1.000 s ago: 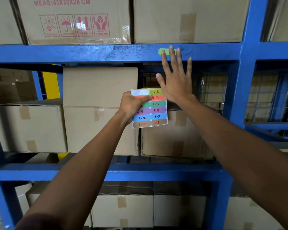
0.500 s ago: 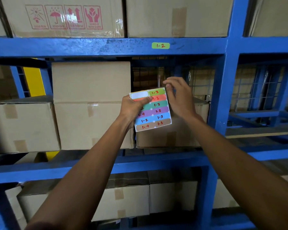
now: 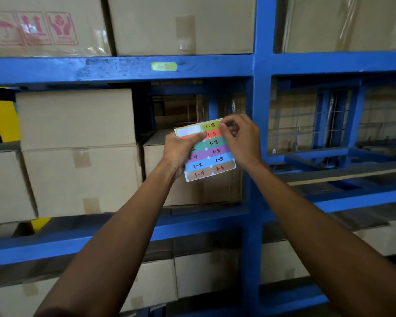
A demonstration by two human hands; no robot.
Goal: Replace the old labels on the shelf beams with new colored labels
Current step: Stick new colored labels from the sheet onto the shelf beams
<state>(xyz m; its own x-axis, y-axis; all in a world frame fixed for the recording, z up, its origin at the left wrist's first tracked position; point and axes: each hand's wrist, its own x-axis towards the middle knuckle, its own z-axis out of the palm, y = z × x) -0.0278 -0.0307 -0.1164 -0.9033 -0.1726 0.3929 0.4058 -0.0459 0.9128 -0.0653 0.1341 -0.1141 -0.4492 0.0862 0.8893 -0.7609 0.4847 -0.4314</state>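
Note:
My left hand (image 3: 181,148) grips a sheet of coloured labels (image 3: 212,156) by its left side, thumb across the orange row. The sheet holds green, orange, teal, purple, blue and brown stickers with red handwritten numbers; its top-left slot is blank white. My right hand (image 3: 240,138) pinches the right end of the top green label (image 3: 209,126) marked 1-3. A green label (image 3: 164,66) is stuck on the upper blue shelf beam (image 3: 78,68), above the sheet.
Cardboard boxes (image 3: 78,152) fill the shelves on three levels. A blue upright post (image 3: 260,92) stands just right of my hands. A lower blue beam (image 3: 101,234) runs under my forearms. Wire mesh (image 3: 306,124) backs the right bay.
My right hand left the green label on the upper beam, came down to the sheet, and now pinches the top green sticker. The camera view shifted right and closer.

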